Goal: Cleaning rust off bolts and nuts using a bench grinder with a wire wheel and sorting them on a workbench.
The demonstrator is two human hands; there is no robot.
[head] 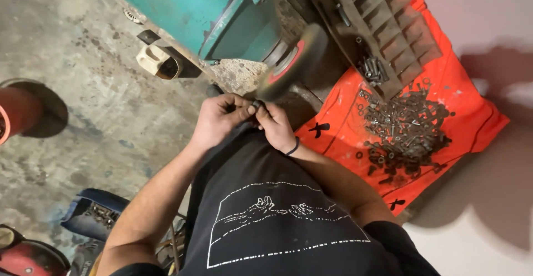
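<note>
**A:** Start with the big things. What sits beyond the hands?

**B:** Straight beyond them, the teal grinder body (211, 15), and at its near end the spinning wheel (291, 62), dark with a red hub, blurred. Its edge is just past the fingertips.

**A:** And off to the side?

**B:** Out past the right hand (276, 127) lies an orange cloth (472, 115) with a heap of bolts and nuts (405, 131) on it, and a dark compartment tray (383, 20) beyond that heap. Back beside the left elbow, a blue container (89, 212) holds more hardware.

**A:** Now the hands.

**B:** The left hand (219, 120) is curled nearly shut, the right likewise, knuckles together. Between their fingertips is a small metal piece (256, 105), pinched from both sides and pressed up at the wheel's rim. It looks like a bolt or nut; too small to say which.

**A:** So which step is this?

**B:** I'd judge the piece is being ground or cleaned against the wheel, one item from the heap.

**A:** What does the next move call for?

**B:** A firm pinch and a light, steady feed, I'd think, turning the piece a little at a time. Fingertips are very near the rim, so the grip mustn't slip.
</note>
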